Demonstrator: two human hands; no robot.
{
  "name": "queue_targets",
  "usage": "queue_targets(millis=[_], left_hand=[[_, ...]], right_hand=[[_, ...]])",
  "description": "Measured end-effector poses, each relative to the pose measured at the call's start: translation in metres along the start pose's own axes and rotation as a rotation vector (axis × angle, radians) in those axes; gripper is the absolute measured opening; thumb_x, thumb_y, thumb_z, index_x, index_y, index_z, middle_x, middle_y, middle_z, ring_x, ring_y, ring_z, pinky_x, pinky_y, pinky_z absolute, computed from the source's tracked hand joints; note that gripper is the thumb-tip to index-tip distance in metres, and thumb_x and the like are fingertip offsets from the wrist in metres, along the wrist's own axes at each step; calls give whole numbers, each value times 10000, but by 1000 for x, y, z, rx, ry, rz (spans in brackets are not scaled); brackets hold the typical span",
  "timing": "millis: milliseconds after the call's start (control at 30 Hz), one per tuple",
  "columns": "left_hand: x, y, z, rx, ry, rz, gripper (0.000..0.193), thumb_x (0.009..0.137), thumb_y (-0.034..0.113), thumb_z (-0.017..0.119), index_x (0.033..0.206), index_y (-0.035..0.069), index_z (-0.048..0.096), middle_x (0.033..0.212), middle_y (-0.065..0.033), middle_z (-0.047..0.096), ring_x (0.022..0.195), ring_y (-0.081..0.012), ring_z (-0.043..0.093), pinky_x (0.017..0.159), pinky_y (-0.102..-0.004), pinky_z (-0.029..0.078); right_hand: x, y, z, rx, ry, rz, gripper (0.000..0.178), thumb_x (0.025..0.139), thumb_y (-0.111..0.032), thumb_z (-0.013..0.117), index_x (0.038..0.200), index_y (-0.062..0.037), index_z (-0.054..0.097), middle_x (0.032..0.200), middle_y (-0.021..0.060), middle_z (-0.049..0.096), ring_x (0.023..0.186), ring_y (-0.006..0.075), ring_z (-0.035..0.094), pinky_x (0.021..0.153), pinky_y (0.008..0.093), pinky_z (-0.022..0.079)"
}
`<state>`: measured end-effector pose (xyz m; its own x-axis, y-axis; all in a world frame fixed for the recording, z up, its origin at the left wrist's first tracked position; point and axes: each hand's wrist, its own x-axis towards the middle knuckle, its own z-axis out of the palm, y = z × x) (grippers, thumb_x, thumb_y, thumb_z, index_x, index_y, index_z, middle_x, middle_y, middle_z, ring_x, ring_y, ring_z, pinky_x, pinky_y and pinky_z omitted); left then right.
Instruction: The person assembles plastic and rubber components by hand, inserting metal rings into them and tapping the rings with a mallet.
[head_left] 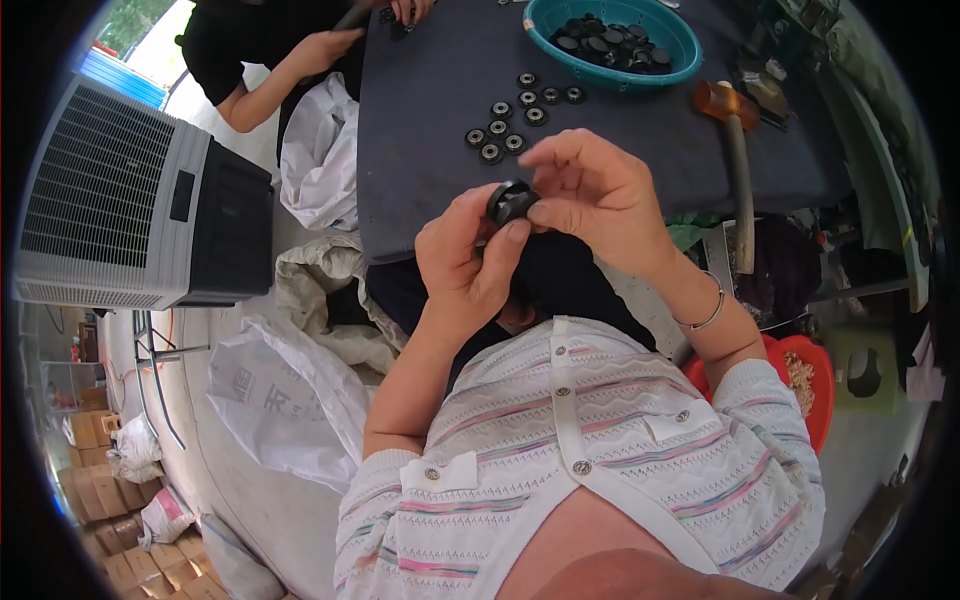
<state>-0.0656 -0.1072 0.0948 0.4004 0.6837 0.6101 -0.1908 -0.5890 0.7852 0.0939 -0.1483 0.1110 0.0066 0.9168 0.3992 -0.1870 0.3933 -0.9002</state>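
Note:
My left hand (467,252) is closed on a black grooved wheel (511,202), pinched between thumb and fingers just off the table's near edge. My right hand (600,195) meets the same wheel from the right. Its thumb rests at the wheel's edge, the curled fingers lie close by, and the index finger is lifted away. On the dark table (420,140) beyond, several black wheels with metal bearing centres (500,128) lie in a loose group. A teal basin (613,80) behind them holds many black round parts (600,42).
An orange-headed mallet (727,104) lies on the right, its handle over the table edge. Another person's arm (290,75) works at the far left. A large air cooler (130,200), white sacks (290,395) and a red basin (822,380) stand around me.

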Motion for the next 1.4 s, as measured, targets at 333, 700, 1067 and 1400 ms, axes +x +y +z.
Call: queue_targets(millis=[333,700,1067,1400], left_hand=[[14,12,-18,427,-153,335,182,702,112,669,796,23,541,603,-55,536,467,-187,510,433,-274,393],[17,22,-11,311,-187,527,252,629,176,655,573,35,453,501,-44,381,376,-182,372,360,-283,280],[16,36,-11,331,-237,606,282,648,167,645,537,48,414,490,-27,325,367,-175,341,354,-283,273],[15,5,-8,362,-110,615,325,707,204,669,596,49,406,513,-47,366,389,-196,375,371,-298,308]], right_hand=[[-5,-1,-7,-213,-211,-165,291,831,-138,647,1040,60,607,906,121,580,734,152,622,628,223,516],[-13,-7,3,-136,-215,-289,381,765,-295,719,924,44,649,715,101,599,579,116,555,475,205,398],[-26,-2,20,318,-208,-167,199,803,-92,690,901,70,629,744,78,563,533,84,533,456,200,427],[-22,21,20,365,-92,-48,142,851,-41,616,949,59,596,749,52,554,566,78,536,488,191,451]])
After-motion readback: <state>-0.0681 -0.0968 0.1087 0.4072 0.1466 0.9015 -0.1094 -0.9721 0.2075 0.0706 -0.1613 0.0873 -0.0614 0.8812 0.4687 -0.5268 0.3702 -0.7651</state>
